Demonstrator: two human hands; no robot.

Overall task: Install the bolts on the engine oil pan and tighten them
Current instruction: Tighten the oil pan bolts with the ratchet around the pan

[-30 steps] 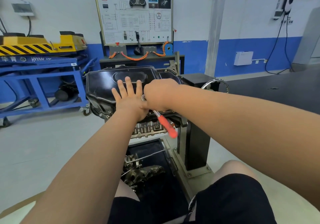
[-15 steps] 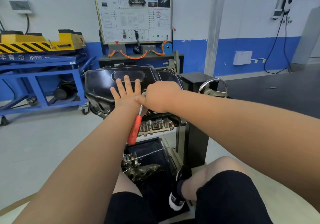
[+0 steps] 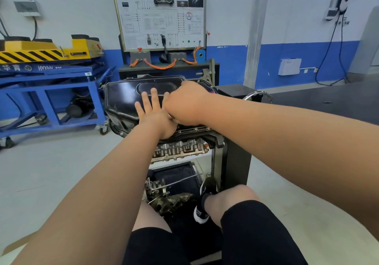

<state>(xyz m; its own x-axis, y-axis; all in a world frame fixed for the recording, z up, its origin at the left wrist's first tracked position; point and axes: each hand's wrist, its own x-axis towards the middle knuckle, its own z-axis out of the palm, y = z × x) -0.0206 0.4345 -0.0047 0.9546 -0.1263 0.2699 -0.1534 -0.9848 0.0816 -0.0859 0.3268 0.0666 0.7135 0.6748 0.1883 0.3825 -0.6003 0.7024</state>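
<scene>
The black oil pan (image 3: 123, 100) sits on top of the upturned engine block (image 3: 180, 150), which is held in a stand. My left hand (image 3: 153, 115) lies flat on the pan with its fingers straight. My right hand (image 3: 186, 103) is closed in a fist just to its right, over the pan's near edge, gripping a ratchet wrench. Only a sliver of the ratchet wrench's metal (image 3: 171, 116) shows between the hands, and its red handle is hidden. Small bolts (image 3: 195, 129) sit in the pan flange right of the hands.
The stand's black column (image 3: 235, 158) and a chrome hand wheel (image 3: 258, 94) are at the right. Loose engine parts (image 3: 170, 199) lie in the tray below, by my foot (image 3: 202, 203). A blue cart (image 3: 51, 80) stands left, a training board (image 3: 160, 14) behind.
The ratchet's red handle swung from the right side round to the left and is now out of sight. My right fist moved further over the pan. My left hand stayed flat.
</scene>
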